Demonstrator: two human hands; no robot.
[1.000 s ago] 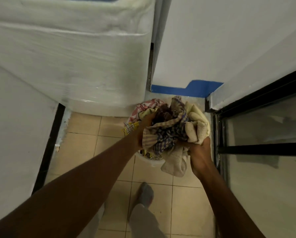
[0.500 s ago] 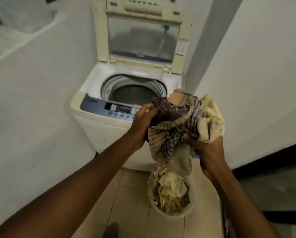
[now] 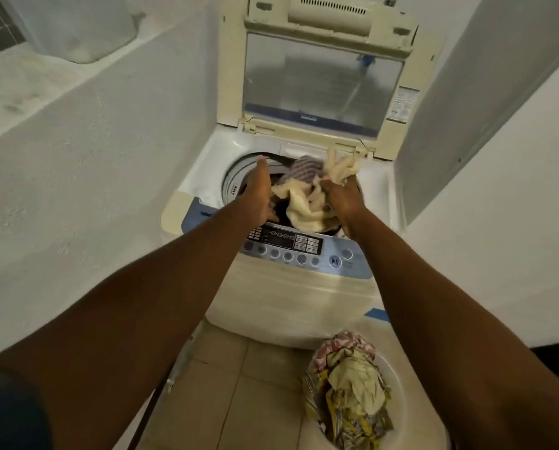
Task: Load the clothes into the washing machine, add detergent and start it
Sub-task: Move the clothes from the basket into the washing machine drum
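A white top-loading washing machine point(image 3: 288, 297) stands ahead with its lid point(image 3: 320, 82) raised. A bundle of clothes point(image 3: 304, 196), cream and checked, lies in the mouth of the drum. My left hand point(image 3: 258, 193) is over the drum's left rim, fingers spread, touching the bundle's left side. My right hand point(image 3: 341, 199) grips the cream cloth at the drum's right side. A white laundry basket point(image 3: 396, 381) with more clothes point(image 3: 349, 384) sits on the floor at the lower right.
The machine's blue control panel point(image 3: 291, 245) with round buttons runs along the front edge. White walls close in on both sides, with a ledge point(image 3: 28, 86) at the upper left. Beige floor tiles point(image 3: 226, 384) lie in front of the machine.
Both hands lifted the bundle out of the basket, carried it up and forward over the control panel, and lowered it into the drum. My left hand has opened off the cloth.
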